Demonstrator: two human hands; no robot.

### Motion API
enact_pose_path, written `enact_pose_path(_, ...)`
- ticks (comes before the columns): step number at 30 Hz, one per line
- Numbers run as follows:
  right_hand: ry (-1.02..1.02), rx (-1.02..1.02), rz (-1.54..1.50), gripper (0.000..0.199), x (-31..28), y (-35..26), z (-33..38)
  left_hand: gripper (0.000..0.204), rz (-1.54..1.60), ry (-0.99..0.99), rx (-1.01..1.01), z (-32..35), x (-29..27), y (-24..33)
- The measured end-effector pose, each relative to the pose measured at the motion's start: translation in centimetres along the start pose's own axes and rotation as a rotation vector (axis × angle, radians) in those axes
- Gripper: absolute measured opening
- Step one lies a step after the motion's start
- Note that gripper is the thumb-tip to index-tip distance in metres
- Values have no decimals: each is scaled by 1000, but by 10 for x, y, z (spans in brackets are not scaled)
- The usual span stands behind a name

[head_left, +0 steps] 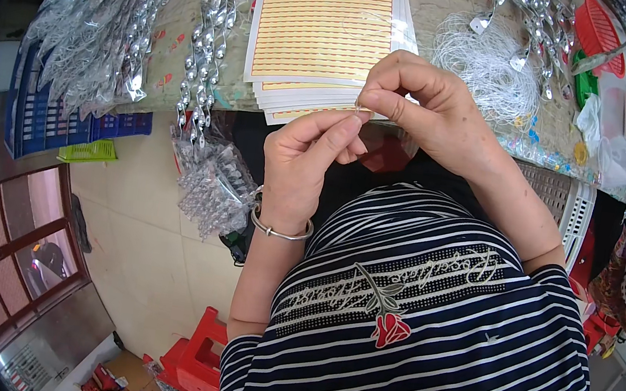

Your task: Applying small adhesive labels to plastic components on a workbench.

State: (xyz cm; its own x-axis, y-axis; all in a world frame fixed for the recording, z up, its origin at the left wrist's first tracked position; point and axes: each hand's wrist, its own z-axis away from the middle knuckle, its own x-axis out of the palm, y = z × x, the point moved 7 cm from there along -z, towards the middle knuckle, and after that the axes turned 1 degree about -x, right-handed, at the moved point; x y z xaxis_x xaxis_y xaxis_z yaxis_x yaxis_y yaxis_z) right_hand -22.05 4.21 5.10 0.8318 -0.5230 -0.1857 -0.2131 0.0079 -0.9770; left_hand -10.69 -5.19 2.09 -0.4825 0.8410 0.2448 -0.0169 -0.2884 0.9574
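Observation:
My left hand (308,143) and my right hand (424,103) meet fingertip to fingertip at the table's front edge. Both are closed in a pinch on a thin clear string, whose end between the fingers is too small to make out well. Faint loops of the string show over the sticker sheets (323,31), a stack with rows of thin red and yellow strips and a green band at its far end. To the right of the sheets lies a loose heap of clear string (480,63).
Twisted silver spiral ornaments lie left (206,55) and right (537,27) on the worn table (174,19). Bagged silver pieces (106,26) overhang a blue crate (47,109) at far left. A red basket (599,35) stands at back right. A red stool (197,358) is on the floor.

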Motion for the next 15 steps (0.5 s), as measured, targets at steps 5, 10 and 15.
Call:
enact_pose_path(5, -1, 45, -31, 10, 1, 1, -1, 17, 2, 11, -12, 1, -3, -1)
enact_pose_path(10, -14, 9, -41, 12, 1, 0, 1, 14, 17, 11, -15, 1, 1, 2)
enact_pose_path(15, -41, 125, -231, 15, 4, 9, -1, 13, 18, -21, -19, -2, -4, 0)
